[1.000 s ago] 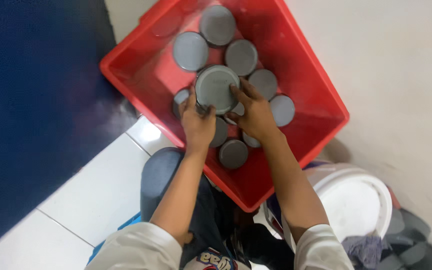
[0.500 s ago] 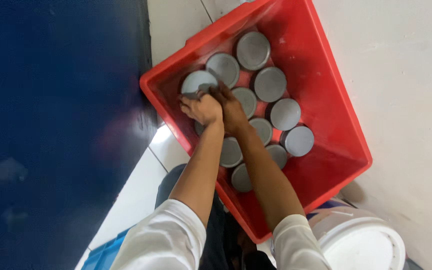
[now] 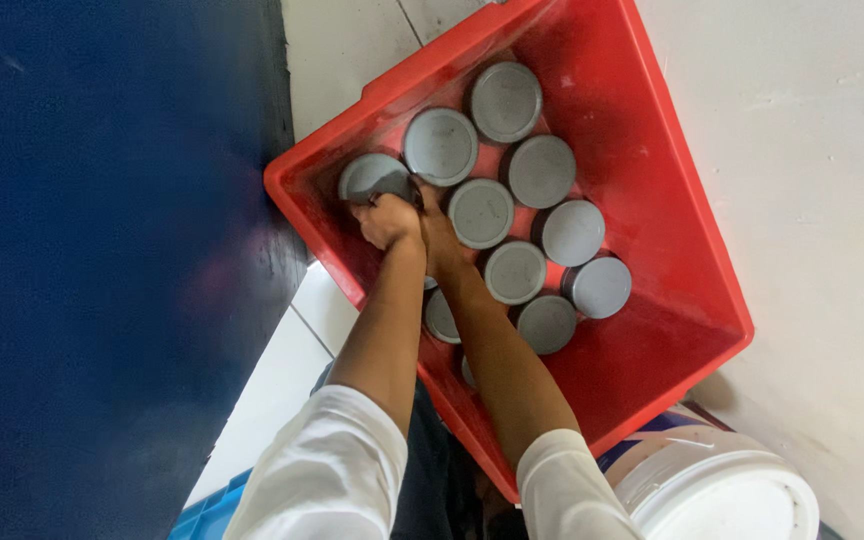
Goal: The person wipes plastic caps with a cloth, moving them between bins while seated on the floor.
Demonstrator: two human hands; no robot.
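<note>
A red plastic crate (image 3: 672, 160) on the floor holds several grey round-lidded containers. My left hand (image 3: 384, 220) and my right hand (image 3: 437, 232) are pressed together at the crate's near left corner, both gripping one grey lidded container (image 3: 370, 176) set against the crate wall. Next to it sit other grey containers (image 3: 440, 146), close together in rows. My forearms cover a few containers lower in the crate.
A dark blue panel (image 3: 102, 250) stands along the left side of the crate. A white bucket with a lid (image 3: 722, 495) sits below the crate at the lower right. A blue crate corner (image 3: 207, 515) shows at the bottom. Pale floor (image 3: 822, 200) lies right of the crate.
Both hands carried the grey container from the crate's middle to its left corner and lowered it against the wall. The view shifted so the crate sits further right.
</note>
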